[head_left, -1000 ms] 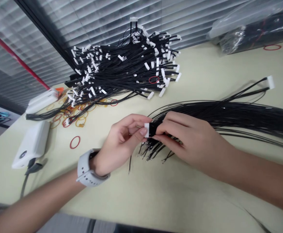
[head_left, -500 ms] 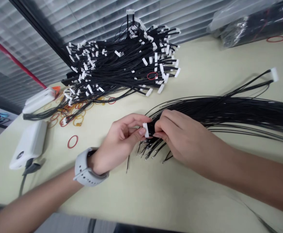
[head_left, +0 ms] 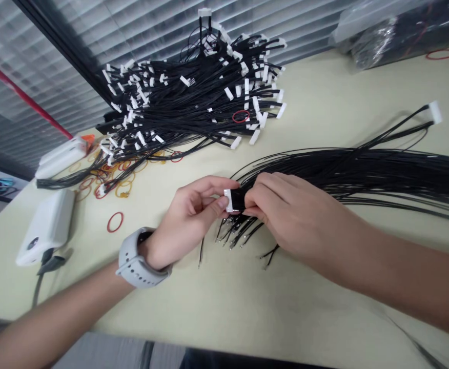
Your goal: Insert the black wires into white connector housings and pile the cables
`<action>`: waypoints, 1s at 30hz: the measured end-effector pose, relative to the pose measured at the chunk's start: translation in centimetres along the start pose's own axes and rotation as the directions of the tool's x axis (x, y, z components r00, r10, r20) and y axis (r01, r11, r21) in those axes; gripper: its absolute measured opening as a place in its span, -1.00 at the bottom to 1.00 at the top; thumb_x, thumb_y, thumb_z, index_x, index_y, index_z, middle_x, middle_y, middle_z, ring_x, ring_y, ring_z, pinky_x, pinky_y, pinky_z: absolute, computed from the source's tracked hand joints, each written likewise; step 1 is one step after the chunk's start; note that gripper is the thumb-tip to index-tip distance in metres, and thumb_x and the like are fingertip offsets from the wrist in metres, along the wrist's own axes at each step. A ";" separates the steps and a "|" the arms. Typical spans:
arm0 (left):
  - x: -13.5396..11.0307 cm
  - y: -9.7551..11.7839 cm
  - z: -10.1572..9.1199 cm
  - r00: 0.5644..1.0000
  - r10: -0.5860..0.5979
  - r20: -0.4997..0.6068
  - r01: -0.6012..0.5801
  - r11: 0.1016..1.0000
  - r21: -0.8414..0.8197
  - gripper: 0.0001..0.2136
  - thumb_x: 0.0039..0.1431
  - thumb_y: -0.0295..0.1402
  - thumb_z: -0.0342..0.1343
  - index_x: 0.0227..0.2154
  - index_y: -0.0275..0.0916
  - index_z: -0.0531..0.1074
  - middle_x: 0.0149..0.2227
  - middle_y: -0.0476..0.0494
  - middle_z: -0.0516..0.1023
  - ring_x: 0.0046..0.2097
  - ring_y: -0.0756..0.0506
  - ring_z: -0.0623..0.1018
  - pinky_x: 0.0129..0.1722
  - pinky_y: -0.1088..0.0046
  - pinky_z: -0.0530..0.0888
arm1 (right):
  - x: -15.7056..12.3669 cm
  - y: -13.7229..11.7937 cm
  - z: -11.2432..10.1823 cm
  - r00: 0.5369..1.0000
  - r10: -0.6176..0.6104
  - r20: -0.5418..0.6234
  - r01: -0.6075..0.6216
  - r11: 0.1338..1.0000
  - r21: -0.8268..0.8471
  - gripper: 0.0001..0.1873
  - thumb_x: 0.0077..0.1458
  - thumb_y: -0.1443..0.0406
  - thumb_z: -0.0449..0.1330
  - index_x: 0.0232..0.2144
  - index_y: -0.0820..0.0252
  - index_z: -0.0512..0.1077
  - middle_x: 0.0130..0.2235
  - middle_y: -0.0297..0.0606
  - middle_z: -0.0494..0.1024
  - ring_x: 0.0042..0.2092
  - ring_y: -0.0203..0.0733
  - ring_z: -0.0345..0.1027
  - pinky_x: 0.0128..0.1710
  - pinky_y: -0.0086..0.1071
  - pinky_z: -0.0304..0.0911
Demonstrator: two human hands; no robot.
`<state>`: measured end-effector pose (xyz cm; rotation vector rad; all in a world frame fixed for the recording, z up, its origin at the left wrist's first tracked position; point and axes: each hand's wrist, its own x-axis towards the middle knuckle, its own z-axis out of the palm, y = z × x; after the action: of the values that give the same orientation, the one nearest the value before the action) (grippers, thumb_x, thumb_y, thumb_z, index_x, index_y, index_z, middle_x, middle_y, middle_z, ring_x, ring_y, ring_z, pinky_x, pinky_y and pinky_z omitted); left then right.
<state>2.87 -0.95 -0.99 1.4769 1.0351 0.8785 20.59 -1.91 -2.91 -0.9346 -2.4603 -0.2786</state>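
My left hand (head_left: 188,218), with a grey watch on its wrist, pinches a small white connector (head_left: 228,200) between thumb and fingers. Pressed against the connector's right side, my right hand (head_left: 286,215) is closed on black wires that run into it. Those wires belong to a long loose bundle of black wires (head_left: 382,174) lying across the table to the right; bare wire ends (head_left: 236,236) stick out below my fingers.
A big pile of finished black cables with white connectors (head_left: 194,102) lies at the back. Rubber bands (head_left: 115,222) are scattered at left, next to two white boxes (head_left: 47,225). A plastic bag of cables (head_left: 397,31) sits far right. Window blinds stand behind the table.
Both hands stay together on the connector; they have shifted slightly, and the view has tilted so the cable pile sits higher in the picture.
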 end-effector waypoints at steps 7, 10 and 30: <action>-0.1 0.0 0.0 1.000 0.001 0.011 0.000 1.000 -0.025 -0.84 0.11 -0.58 0.04 -0.24 -0.34 0.42 -0.41 -0.02 0.47 -0.42 0.11 0.44 -0.40 0.71 0.42 | 0.1 0.2 0.1 0.999 0.035 0.014 -0.035 0.999 0.023 -0.84 0.09 0.48 0.00 -0.48 0.32 0.33 -0.44 -0.22 0.27 -0.39 -0.24 0.10 -0.40 -0.36 0.08; 0.0 -0.1 0.0 1.000 0.010 0.016 -0.009 0.999 -0.037 -0.85 0.11 -0.59 0.05 -0.26 -0.34 0.43 -0.41 -0.02 0.48 -0.43 0.13 0.45 -0.41 0.73 0.43 | 0.1 0.2 0.1 0.999 0.034 0.015 -0.034 0.999 0.022 -0.84 0.08 0.49 0.01 -0.49 0.32 0.34 -0.45 -0.22 0.27 -0.40 -0.24 0.09 -0.41 -0.37 0.08; -0.3 0.0 0.1 1.000 0.027 -0.006 -0.027 0.998 0.064 -0.83 0.05 -0.48 0.14 -0.26 -0.30 0.47 -0.38 -0.09 0.52 -0.41 0.03 0.49 -0.41 0.57 0.49 | 0.4 -0.1 0.1 0.990 -0.052 -0.128 0.049 0.998 -0.026 -0.81 0.02 0.55 -0.02 -0.50 0.36 0.35 -0.49 -0.22 0.27 -0.43 -0.26 0.09 -0.44 -0.39 0.10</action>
<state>2.87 -1.26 -0.97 1.5452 1.0593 0.8774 20.24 -1.73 -2.79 -0.8376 -2.3692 -0.3728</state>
